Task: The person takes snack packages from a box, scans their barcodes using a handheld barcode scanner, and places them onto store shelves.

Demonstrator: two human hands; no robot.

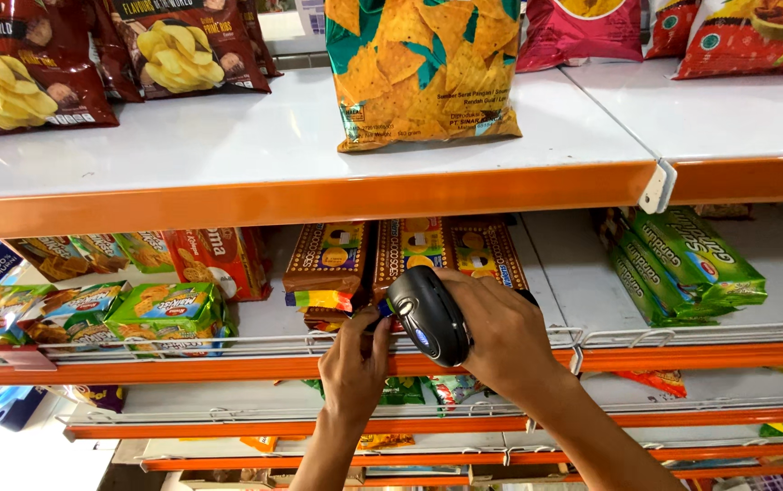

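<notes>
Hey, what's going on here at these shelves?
A person stands at orange-edged store shelves stocked with snacks. Their right hand holds a black handheld scanner, aimed at the brown biscuit packs on the middle shelf. Their left hand reaches to the shelf's front edge, fingers on a small item just below those packs; what it is cannot be made out. A large orange chip bag stands on the shelf above.
</notes>
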